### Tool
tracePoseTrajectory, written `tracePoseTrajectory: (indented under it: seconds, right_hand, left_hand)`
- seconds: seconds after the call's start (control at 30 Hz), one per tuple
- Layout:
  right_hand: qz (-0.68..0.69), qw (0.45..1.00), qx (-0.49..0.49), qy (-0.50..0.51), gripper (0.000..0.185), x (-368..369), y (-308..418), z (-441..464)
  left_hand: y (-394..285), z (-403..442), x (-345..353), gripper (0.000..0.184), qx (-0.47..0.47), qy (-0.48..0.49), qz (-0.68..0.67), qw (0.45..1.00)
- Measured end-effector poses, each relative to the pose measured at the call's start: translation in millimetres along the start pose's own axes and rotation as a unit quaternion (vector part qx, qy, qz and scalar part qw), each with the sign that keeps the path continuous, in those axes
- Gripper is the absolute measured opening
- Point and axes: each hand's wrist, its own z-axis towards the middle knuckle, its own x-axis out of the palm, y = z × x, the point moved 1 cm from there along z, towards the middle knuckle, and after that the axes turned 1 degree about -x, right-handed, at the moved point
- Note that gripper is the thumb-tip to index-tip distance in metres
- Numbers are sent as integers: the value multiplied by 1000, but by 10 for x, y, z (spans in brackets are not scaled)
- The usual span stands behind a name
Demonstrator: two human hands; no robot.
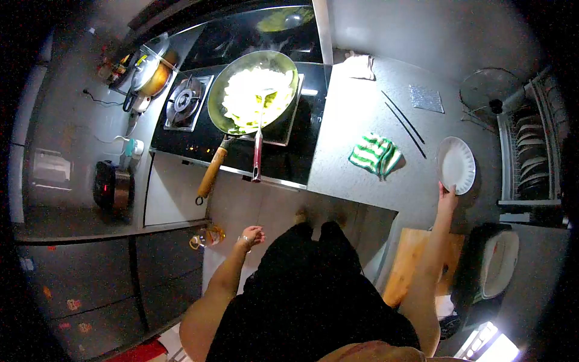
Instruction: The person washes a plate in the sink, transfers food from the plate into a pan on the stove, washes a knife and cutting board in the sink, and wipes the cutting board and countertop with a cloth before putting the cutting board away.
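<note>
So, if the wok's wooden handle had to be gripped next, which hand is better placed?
Probably the left hand: it looks empty and is nearer the wooden handle. The right hand is farther off, at the rim of the white plate.

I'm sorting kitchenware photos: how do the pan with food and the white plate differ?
The pan has a long wooden handle; the plate has none. Food covers much of the pan; none shows on the plate. No hand touches the pan, while the right hand holds the plate's edge. Both look round.

White plate (456, 165), green-striped white cloth (375, 155)
</note>
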Motion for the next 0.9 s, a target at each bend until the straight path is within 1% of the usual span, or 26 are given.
tracePoseTrajectory:
  seconds: [0.07, 0.1, 0.17, 0.2, 0.23, 0.27, 0.3, 0.33, 0.37, 0.4, 0.43, 0.5, 0.57, 0.6, 0.63, 0.7, 0.73, 0.77, 0.83, 0.9]
  right_hand:
    - [14, 998, 54, -15, 34, -207, -47, 24]
    - [-77, 996, 47, -18, 33, -243, -132, -43]
    - [-258, 965, 31, -30, 33, -304, -357, -292]
    - [-310, 950, -32, 20, 32, -99, -437, -553]
    - [-360, 926, -94, 70, 31, 253, -545, -817]
    - [-334, 927, -111, 129, 29, 513, -754, -907]
    - [-404, 880, -199, 149, 33, 823, -928, -970]
    - [-333, 906, -178, 189, 42, 1290, -953, -1263]
    - [-430, 868, -208, 135, 54, 1622, -1084, -1367]
    - [-560, 775, -249, 153, 65, 1982, -953, -1657]
    - [-668, 660, -340, 45, 66, 2091, -1281, -1628]
    - [-735, 551, -395, -23, 53, 2377, -1441, -2051]
    - [-673, 601, -424, 77, 38, 2392, -1747, -1971]
    - [-610, 610, -483, 150, 27, 2461, -1820, -1976]
    - [-588, 619, -475, 214, 26, 2579, -1847, -1937]
    - [-540, 627, -447, 342, 23, 2882, -1869, -1853]
    - [-483, 625, -525, 316, 20, 3144, -1886, -1768]
    - [-486, 622, -528, 313, 18, 3438, -1916, -1608]
    - [-490, 617, -532, 309, 16, 4051, -2000, -1260]
    - [-431, 700, -434, 369, 17, 4756, -1833, -1288]
  left_hand:
    - [13, 57, -79, 18, -2, -4, 5, 1000]
    - [1, 93, -110, 18, -3, -3, 8, 1000]
    - [0, 185, -190, 18, -2, 2, 1, 1000]
    - [21, 232, -225, 18, -3, 5, -1, 1000]
    - [54, 288, -253, 18, -10, 10, 7, 1000]
    - [75, 344, -298, 18, -15, 15, 15, 1000]
    - [65, 384, -353, 18, -18, 19, 25, 999]
    - [47, 409, -400, 18, -18, 20, 15, 1000]
    - [35, 417, -433, 18, -17, 21, 4, 1000]
    - [19, 438, -479, 19, -14, 21, -8, 1000]
    - [9, 465, -545, 20, -7, 28, -12, 1000]
    - [28, 515, -710, 21, 7, 39, -19, 999]
    - [52, 511, -882, 24, -3, 21, -17, 1000]
    - [113, 517, -1005, 23, 10, 34, -32, 999]
    - [194, 522, -1110, 22, 21, 46, -48, 998]
    - [249, 334, -1180, 19, -11, -10, -5, 1000]
    - [502, 487, -1377, 18, -39, 29, -49, 998]
    - [758, 657, -1558, 19, -66, 68, -94, 991]
    - [846, 388, -1404, 21, -60, -40, -87, 994]
    - [1294, 499, -1404, 23, -71, -90, -213, 970]
